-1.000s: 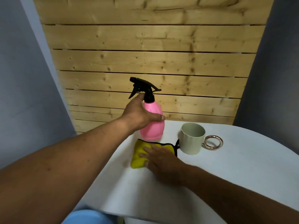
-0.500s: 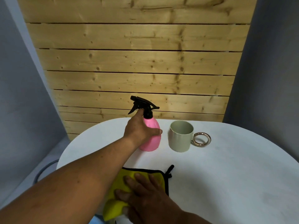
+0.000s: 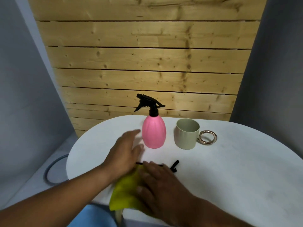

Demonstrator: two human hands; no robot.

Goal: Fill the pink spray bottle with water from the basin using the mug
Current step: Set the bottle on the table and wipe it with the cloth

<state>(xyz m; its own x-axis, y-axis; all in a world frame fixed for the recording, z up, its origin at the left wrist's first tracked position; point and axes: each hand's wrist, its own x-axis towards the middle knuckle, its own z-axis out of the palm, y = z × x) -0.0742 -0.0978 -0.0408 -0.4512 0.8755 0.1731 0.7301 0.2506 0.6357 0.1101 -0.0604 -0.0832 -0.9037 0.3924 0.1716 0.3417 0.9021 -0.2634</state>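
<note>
- Left hand (image 3: 127, 154) hovers open and blurred, fingers spread, holding nothing, just near-left of the pink spray bottle (image 3: 153, 132).
- The bottle stands upright at the far middle of the worktop (image 3: 237, 177), black trigger head screwed on; filling has not begun, and unscrewing it looks to come next.
- Right hand (image 3: 161, 182) lies flat on a yellow cloth (image 3: 125, 192) at the near edge.
- The mug (image 3: 186, 135) stands right of the bottle, apart.
- A blue rim (image 3: 91, 215), perhaps the basin, shows low.

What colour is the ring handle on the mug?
Shiny gold, on a pale green mug; the handle shows clearly in the head view.
</note>
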